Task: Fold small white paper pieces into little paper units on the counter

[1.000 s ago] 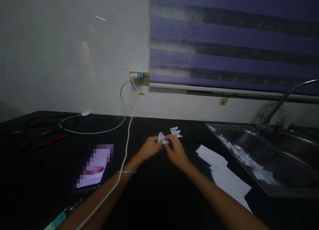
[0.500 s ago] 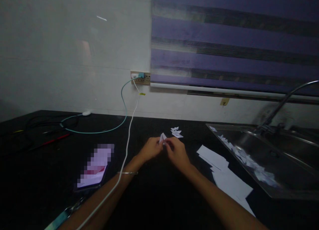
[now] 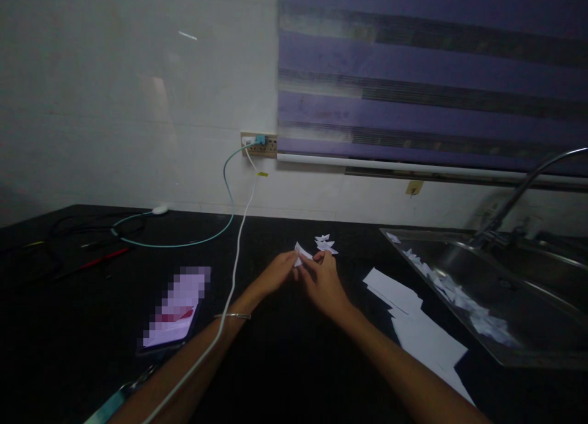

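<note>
A small piece of folded white paper (image 3: 303, 251) is pinched between my two hands above the dark counter. My left hand (image 3: 279, 271) grips its left side, fingers closed. My right hand (image 3: 324, 280) has its thumb and fingers closed on the right side, covering part of the paper. Just beyond my right hand lie several small folded paper boats (image 3: 325, 245). To the right, flat sheets of white paper (image 3: 429, 338) overlap in a loose pile.
Many folded paper pieces (image 3: 459, 295) line the left edge of the metal sink (image 3: 500, 353). A phone (image 3: 172, 314) lies on the left. A white cable (image 3: 236, 258) crosses over my left forearm. A teal cable (image 3: 184, 245) loops on the counter (image 3: 271, 375).
The folded paper has turned from an upright peak to a longer slanting shape. My right hand's fingers have shifted their hold along it, while my left hand stays nearly in place.
</note>
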